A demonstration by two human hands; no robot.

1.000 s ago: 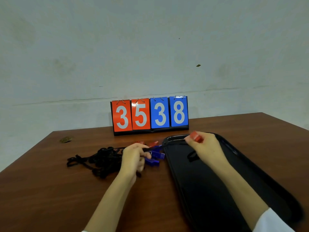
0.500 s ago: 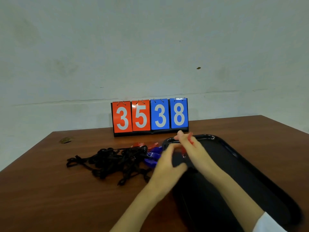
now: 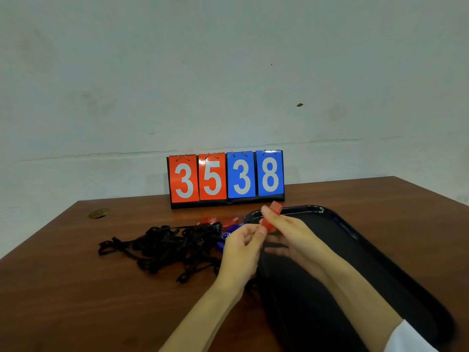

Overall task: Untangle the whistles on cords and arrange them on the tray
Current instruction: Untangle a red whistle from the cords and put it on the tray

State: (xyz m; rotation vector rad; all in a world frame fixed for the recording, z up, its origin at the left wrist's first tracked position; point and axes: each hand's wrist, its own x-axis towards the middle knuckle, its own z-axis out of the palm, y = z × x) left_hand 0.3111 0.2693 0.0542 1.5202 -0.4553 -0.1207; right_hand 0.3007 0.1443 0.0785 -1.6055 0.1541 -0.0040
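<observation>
A red whistle [image 3: 272,216] is held above the near-left corner of the black tray [image 3: 355,232]. My right hand [image 3: 289,232] grips it from the right. My left hand [image 3: 243,246] pinches its lower end from the left. A tangled heap of black cords [image 3: 167,246] lies on the table left of the tray. Two more red whistles [image 3: 219,221] and some blue whistles [image 3: 229,231] sit at the heap's right edge, partly hidden behind my left hand. The held whistle's cord is hard to make out against the dark tray.
A flip scoreboard [image 3: 225,177] reading 3538 stands at the back of the brown table [image 3: 76,288], close behind the tray. A small round hole [image 3: 97,214] sits near the table's far left edge. The wall is right behind the table.
My left hand left the cord heap and moved right to meet the right hand. Both hands now hold the red whistle over the tray's corner.
</observation>
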